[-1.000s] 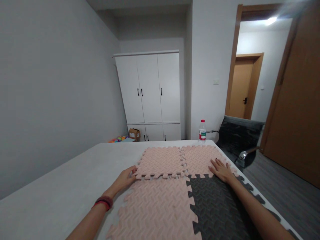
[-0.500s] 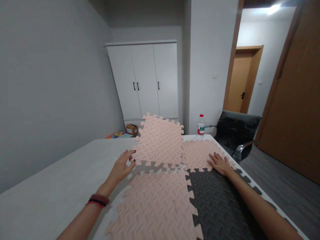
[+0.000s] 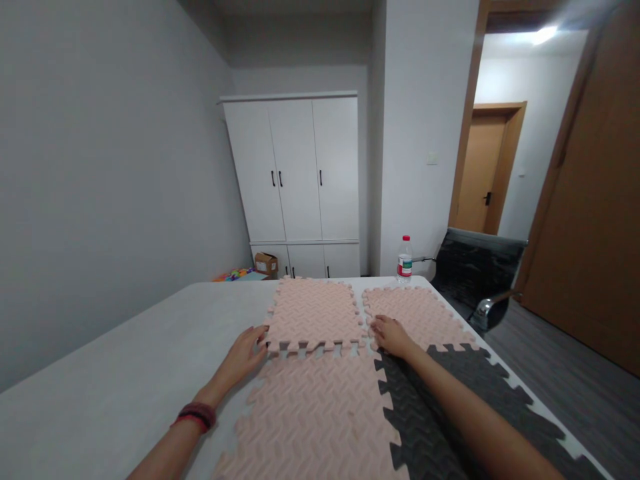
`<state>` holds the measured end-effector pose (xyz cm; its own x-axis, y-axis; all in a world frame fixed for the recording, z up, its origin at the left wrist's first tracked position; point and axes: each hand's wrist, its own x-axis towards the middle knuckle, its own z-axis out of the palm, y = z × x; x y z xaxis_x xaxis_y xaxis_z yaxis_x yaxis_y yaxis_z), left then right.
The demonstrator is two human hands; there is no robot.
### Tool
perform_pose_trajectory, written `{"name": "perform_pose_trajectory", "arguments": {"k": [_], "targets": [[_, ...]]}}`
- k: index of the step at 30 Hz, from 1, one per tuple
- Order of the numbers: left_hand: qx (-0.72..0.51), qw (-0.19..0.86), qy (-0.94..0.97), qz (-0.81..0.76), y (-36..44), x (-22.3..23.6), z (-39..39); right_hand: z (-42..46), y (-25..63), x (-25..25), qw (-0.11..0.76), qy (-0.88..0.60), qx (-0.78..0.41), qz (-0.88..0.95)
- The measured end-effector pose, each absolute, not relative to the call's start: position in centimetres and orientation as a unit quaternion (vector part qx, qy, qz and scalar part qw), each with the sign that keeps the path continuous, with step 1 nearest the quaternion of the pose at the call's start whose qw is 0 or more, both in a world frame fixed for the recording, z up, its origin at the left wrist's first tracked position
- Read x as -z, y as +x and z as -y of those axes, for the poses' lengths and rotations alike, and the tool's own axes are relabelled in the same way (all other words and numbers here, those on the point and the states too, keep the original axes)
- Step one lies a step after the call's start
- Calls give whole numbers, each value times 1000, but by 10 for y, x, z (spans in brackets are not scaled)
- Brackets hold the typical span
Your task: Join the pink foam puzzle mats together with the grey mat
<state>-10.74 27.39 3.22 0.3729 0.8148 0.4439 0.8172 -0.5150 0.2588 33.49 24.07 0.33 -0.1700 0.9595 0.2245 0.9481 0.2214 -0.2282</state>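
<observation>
My left hand [image 3: 244, 357] pinches the left edge of a pink foam mat tile [image 3: 315, 313] with notched edges. That tile lies low over the far part of the table, its near edge slightly raised along a second pink tile [image 3: 320, 413]. On the right, my right hand [image 3: 393, 335] rests with its fingers on the left corner of another pink tile [image 3: 420, 310], close to the gap beside the held one. A black tile [image 3: 420, 413], joined to the near pink tile's right edge, lies partly under my right forearm.
All tiles lie on a white table [image 3: 125, 360]. A water bottle [image 3: 405, 260] with a red cap stands at its far right edge. Beyond are a black chair [image 3: 475, 273], a white wardrobe [image 3: 300, 173] and a cardboard box [image 3: 267, 265].
The tile in my left hand has come down from a raised tilt to nearly flat. My right hand has slid left across the right pink tile to its corner.
</observation>
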Motion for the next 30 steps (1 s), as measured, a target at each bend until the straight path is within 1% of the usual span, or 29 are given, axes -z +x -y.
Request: {"name": "perform_pose_trajectory", "arguments": {"k": [5,10,15,20,24,30], "targets": [[256,4,-830,495,-114,-25,-276,-259,292,-4,160,-597,-42,785],[247,-1,-833,494,-117,-21,-278,-262,294,-22,161,-586,-46,793],[216,-19,-847,485,-108,-28,-271,-247,307,-44,166,-574,-40,801],[156,-22,-858,488,-91,-35,-263,-227,312,-30,156,-597,-45,786],[129,9,-850,511,-80,-37,-263,-219,307,-18,165,-606,-52,777],[91,61,-855,507,-72,-35,-260,-208,298,-19,174,-616,-35,767]]}}
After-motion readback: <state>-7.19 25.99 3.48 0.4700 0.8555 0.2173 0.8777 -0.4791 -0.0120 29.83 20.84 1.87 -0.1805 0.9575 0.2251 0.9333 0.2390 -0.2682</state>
